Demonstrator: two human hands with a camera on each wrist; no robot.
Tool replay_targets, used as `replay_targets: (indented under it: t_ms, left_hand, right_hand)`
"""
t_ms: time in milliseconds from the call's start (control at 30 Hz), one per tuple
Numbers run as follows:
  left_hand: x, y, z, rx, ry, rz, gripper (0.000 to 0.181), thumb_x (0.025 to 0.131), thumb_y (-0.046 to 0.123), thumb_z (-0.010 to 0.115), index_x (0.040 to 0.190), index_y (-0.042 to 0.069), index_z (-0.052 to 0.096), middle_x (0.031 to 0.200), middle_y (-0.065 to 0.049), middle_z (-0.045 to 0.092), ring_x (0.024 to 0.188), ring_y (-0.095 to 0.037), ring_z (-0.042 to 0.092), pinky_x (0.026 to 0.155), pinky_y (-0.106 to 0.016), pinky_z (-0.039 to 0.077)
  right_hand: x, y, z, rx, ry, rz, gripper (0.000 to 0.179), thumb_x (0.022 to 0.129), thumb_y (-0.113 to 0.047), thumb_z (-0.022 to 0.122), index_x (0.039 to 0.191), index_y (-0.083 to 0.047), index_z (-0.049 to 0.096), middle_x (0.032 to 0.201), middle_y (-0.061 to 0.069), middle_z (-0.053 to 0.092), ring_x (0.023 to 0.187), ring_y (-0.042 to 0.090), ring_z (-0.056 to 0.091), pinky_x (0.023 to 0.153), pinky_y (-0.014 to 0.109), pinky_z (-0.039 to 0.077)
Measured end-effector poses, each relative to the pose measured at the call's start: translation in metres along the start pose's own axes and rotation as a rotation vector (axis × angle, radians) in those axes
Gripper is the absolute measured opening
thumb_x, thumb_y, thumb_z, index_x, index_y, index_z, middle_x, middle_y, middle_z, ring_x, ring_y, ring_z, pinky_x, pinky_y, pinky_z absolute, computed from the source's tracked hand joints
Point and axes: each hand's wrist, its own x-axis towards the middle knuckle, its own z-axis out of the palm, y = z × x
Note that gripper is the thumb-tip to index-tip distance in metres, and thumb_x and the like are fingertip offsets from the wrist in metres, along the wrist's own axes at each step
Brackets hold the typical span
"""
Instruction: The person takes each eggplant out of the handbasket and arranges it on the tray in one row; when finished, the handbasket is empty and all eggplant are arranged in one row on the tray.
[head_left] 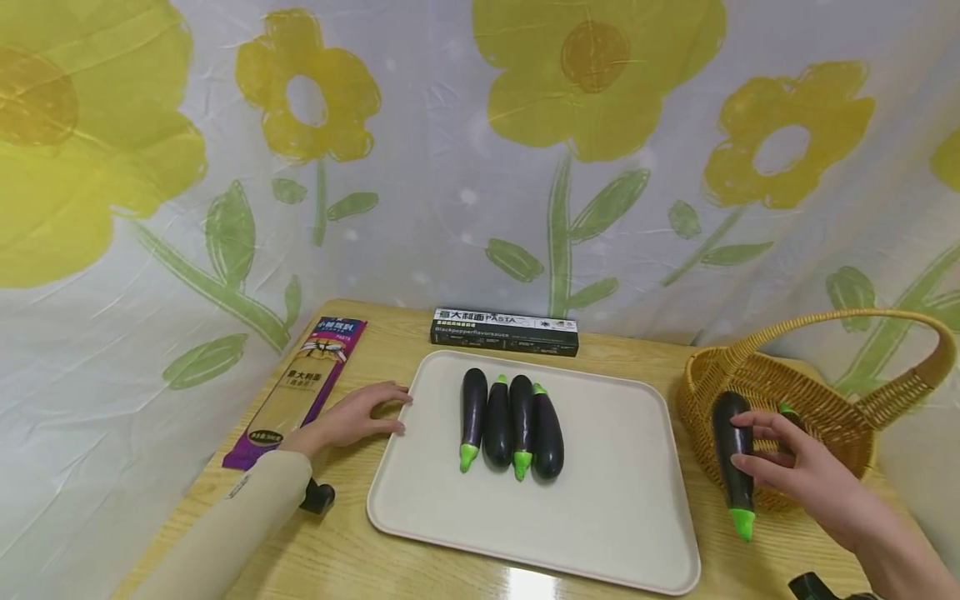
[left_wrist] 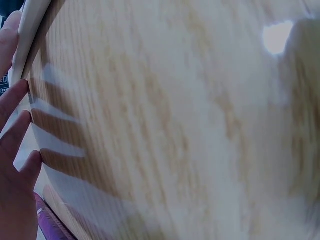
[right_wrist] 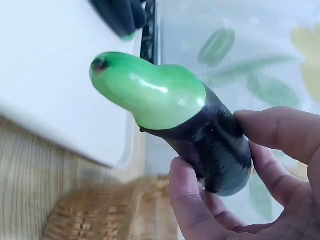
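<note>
My right hand (head_left: 798, 471) pinches a dark purple eggplant (head_left: 729, 433) between thumb and fingers, its green stem end pointing down toward me. It is held in front of the left side of a wicker basket (head_left: 696, 417). The right wrist view shows the green end (right_wrist: 160, 95) close up. Inside the basket another eggplant (head_left: 790, 414) is partly visible behind the hand. My left hand (head_left: 360, 414) rests at the left rim of a white tray (head_left: 615, 500), fingers loosely bent at its edge. Several eggplants (head_left: 473, 408) lie side by side on the tray, green ends pointing both ways.
Behind the tray stands a black pasta box (head_left: 504, 332). A purple pasta packet (head_left: 300, 387) lies on the wooden table (head_left: 337, 550) at the left. The basket's tall handle (head_left: 847, 315) arches up at the right. A flower-print curtain (head_left: 427, 167) hangs behind the table.
</note>
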Motion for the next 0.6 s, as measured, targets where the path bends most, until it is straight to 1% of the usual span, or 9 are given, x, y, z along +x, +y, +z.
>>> replay_targets:
  t_ms: [33,100,167,200,233,300,400,533,600]
  left_hand:
    - [0.000,0.000,0.000,-0.001,0.001,0.000,0.050,0.091,0.037,0.069,0.133,0.012,0.060,0.145,-0.016,0.048,0.140,-0.042,0.031,0.113,-0.060,0.023]
    - [0.000,-0.001,0.000,-0.001,0.002,0.003,0.050,0.091,0.038,0.069,0.132,0.012,0.060,0.145,-0.016,0.048,0.140,-0.041,0.032,0.113,-0.060,0.024]
    - [0.000,-0.002,0.000,-0.002,0.004,0.005,0.050,0.091,0.038,0.069,0.132,0.012,0.060,0.144,-0.016,0.049,0.140,-0.041,0.032,0.113,-0.060,0.024]
    - [0.000,-0.003,0.000,-0.002,0.005,0.004,0.050,0.090,0.038,0.069,0.132,0.013,0.060,0.144,-0.016,0.049,0.140,-0.041,0.032,0.113,-0.060,0.024]
    - [0.000,-0.003,0.000,0.001,0.006,0.003,0.050,0.090,0.039,0.069,0.132,0.013,0.060,0.144,-0.016,0.049,0.140,-0.041,0.032,0.113,-0.059,0.024]
    - [0.000,-0.004,0.000,0.005,0.005,0.002,0.051,0.090,0.040,0.069,0.133,0.013,0.060,0.145,-0.015,0.049,0.140,-0.041,0.032,0.113,-0.059,0.024]
    - [0.000,-0.004,0.000,0.008,0.004,0.000,0.052,0.090,0.041,0.069,0.133,0.013,0.060,0.145,-0.015,0.048,0.140,-0.041,0.031,0.113,-0.059,0.024]
    - [0.001,-0.003,0.000,0.002,0.005,0.008,0.051,0.091,0.039,0.069,0.133,0.012,0.060,0.145,-0.015,0.048,0.140,-0.041,0.032,0.113,-0.059,0.024]
    - [0.001,-0.003,0.000,0.005,0.008,0.015,0.051,0.091,0.039,0.069,0.133,0.012,0.060,0.145,-0.016,0.049,0.140,-0.041,0.032,0.113,-0.059,0.024]
  right_hand:
    - [-0.001,-0.002,0.003,-0.002,-0.004,-0.006,0.052,0.099,-0.021,0.060,0.142,-0.003,0.035,0.140,0.030,0.028,0.103,0.018,0.062,0.075,0.034,0.054]
    - [-0.002,-0.008,0.010,-0.003,-0.020,-0.016,0.053,0.099,-0.021,0.060,0.142,-0.003,0.035,0.140,0.028,0.029,0.111,0.034,0.060,0.076,0.036,0.054]
    - [-0.001,-0.013,0.018,0.000,-0.039,-0.029,0.053,0.098,-0.021,0.061,0.142,-0.004,0.035,0.141,0.028,0.030,0.119,0.047,0.053,0.079,0.040,0.054]
    - [0.001,-0.015,0.022,0.002,-0.049,-0.037,0.053,0.098,-0.022,0.061,0.142,-0.004,0.036,0.141,0.027,0.030,0.122,0.051,0.049,0.080,0.041,0.053]
    - [0.003,-0.017,0.026,0.004,-0.057,-0.041,0.054,0.098,-0.022,0.062,0.142,-0.005,0.037,0.142,0.027,0.031,0.123,0.053,0.047,0.082,0.042,0.054]
    - [0.008,-0.020,0.035,-0.002,-0.067,-0.058,0.053,0.096,-0.023,0.064,0.141,-0.006,0.039,0.140,0.026,0.035,0.124,0.053,0.046,0.084,0.042,0.053]
    - [0.020,-0.021,0.049,-0.009,-0.087,-0.091,0.053,0.095,-0.024,0.066,0.139,-0.006,0.042,0.137,0.024,0.040,0.122,0.048,0.049,0.084,0.040,0.053]
    - [0.043,-0.020,0.069,0.040,-0.130,-0.115,0.053,0.094,-0.021,0.067,0.138,-0.004,0.043,0.134,0.026,0.042,0.117,0.041,0.055,0.084,0.038,0.053]
    - [0.054,-0.019,0.079,0.062,-0.148,-0.109,0.052,0.095,-0.021,0.066,0.138,-0.004,0.044,0.136,0.026,0.041,0.116,0.039,0.057,0.085,0.039,0.053]
